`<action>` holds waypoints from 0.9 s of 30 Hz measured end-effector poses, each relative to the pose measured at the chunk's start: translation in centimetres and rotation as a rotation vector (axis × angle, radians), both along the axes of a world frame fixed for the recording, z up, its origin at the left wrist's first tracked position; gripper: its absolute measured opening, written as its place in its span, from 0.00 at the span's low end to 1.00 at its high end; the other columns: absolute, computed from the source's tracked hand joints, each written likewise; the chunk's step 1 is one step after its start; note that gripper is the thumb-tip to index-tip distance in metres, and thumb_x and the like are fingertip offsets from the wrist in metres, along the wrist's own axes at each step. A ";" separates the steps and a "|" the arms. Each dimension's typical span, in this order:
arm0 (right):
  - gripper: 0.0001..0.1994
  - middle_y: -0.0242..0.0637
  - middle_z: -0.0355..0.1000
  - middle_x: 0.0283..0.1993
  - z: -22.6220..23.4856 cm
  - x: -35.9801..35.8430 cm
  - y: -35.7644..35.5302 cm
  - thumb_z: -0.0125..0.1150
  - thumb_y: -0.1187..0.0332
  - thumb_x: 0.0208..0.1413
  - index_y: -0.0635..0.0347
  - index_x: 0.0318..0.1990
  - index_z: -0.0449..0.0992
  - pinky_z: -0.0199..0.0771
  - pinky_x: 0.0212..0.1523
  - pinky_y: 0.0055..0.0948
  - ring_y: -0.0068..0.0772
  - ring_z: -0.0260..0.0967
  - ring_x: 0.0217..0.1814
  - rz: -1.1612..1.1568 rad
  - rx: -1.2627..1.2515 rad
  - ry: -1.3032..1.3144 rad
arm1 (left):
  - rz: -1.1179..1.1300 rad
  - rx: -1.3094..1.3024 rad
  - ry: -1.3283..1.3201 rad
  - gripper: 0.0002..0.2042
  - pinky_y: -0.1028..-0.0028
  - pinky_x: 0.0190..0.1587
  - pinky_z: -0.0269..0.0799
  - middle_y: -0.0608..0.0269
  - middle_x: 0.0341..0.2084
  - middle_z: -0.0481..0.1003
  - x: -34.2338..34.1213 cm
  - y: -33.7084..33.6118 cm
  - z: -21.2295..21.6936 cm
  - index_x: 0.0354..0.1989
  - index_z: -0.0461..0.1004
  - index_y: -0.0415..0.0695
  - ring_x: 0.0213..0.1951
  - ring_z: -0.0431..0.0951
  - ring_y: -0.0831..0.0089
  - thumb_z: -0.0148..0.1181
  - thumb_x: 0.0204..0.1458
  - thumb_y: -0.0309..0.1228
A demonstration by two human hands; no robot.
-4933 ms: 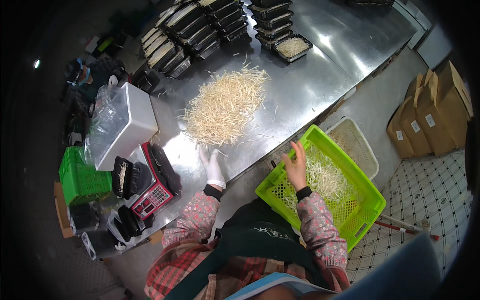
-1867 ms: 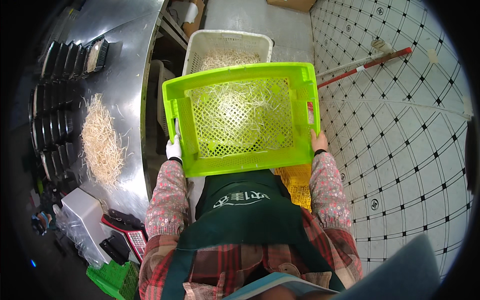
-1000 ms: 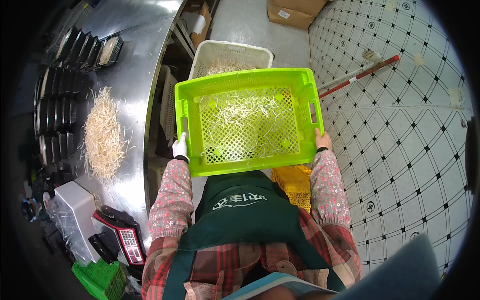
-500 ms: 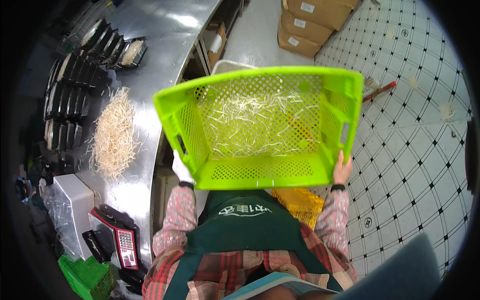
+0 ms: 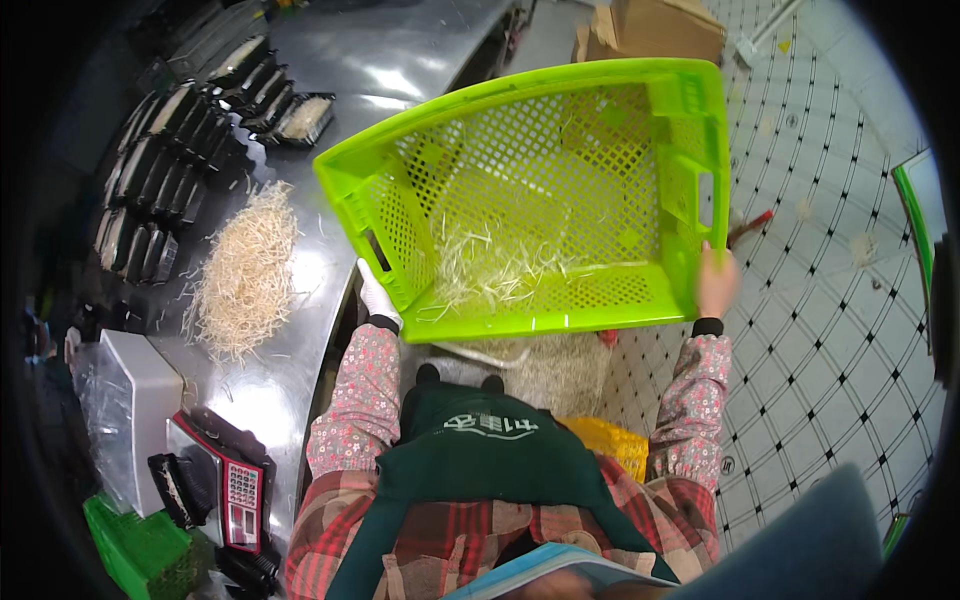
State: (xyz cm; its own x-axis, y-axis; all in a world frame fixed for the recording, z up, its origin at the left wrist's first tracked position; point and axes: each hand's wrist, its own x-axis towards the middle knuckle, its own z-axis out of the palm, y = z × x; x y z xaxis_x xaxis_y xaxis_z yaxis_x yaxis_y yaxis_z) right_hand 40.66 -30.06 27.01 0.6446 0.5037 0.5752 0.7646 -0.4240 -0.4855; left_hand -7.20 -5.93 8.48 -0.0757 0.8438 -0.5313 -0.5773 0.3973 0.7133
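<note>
Both hands are clasped on the ends of the crate: the gloved left hand (image 5: 378,295) on the left end wall near its near corner, the bare right hand (image 5: 717,285), blurred, on the right end wall just below the handle slot. The fingers behind the plastic are hidden, so how far they wrap under cannot be told.

The lime-green crate (image 5: 540,325) is up in front of the person, its left end overlapping the counter's right edge in this view; whether they touch is unclear. It looks tipped toward the body, with loose sprouts (image 5: 490,265) gathered along its near wall, left of the middle. A steady hold seems to call for both ends kept level with each other, pressure inward from both palms, and smooth wrists, since the thin strands could spill over the rim. The gloved side may slip more easily on smooth plastic.

On the steel counter (image 5: 370,50), a heap of sprouts (image 5: 245,270) lies near the right edge, with stacked black trays (image 5: 160,170) beyond it toward the left edge. A white foam box (image 5: 155,410) and a red scale (image 5: 240,500) stand toward the near end. Below the crate, a pale tub (image 5: 490,358) partly shows; a yellow crate (image 5: 615,445) sits beside the apron (image 5: 490,440).
</note>
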 end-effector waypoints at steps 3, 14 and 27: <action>0.13 0.44 0.74 0.29 8.0 -3.6 4.5 0.60 0.60 0.57 0.62 0.39 0.75 0.69 0.35 0.35 0.40 0.72 0.31 -0.016 -0.055 0.007 | -0.139 0.228 -0.380 0.36 0.60 0.55 0.68 0.56 0.52 0.71 -3.6 2.3 0.2 0.62 0.62 0.48 0.52 0.72 0.60 0.41 0.56 0.65; 0.15 0.35 0.69 0.45 13.1 -15.6 19.3 0.54 0.63 0.63 0.66 0.49 0.69 0.66 0.45 0.26 0.25 0.65 0.43 0.655 0.663 -0.003 | 0.429 0.725 0.174 0.33 0.67 0.55 0.66 0.59 0.53 0.68 -20.8 10.3 16.3 0.60 0.61 0.37 0.53 0.69 0.69 0.47 0.60 0.56; 0.09 0.44 0.69 0.43 10.3 -28.2 35.7 0.50 0.75 0.59 0.71 0.44 0.72 0.64 0.48 0.35 0.38 0.64 0.46 0.672 0.703 -0.284 | 0.573 1.144 0.207 0.30 0.67 0.64 0.51 0.64 0.63 0.59 -41.4 20.3 20.9 0.66 0.55 0.45 0.63 0.57 0.69 0.45 0.62 0.51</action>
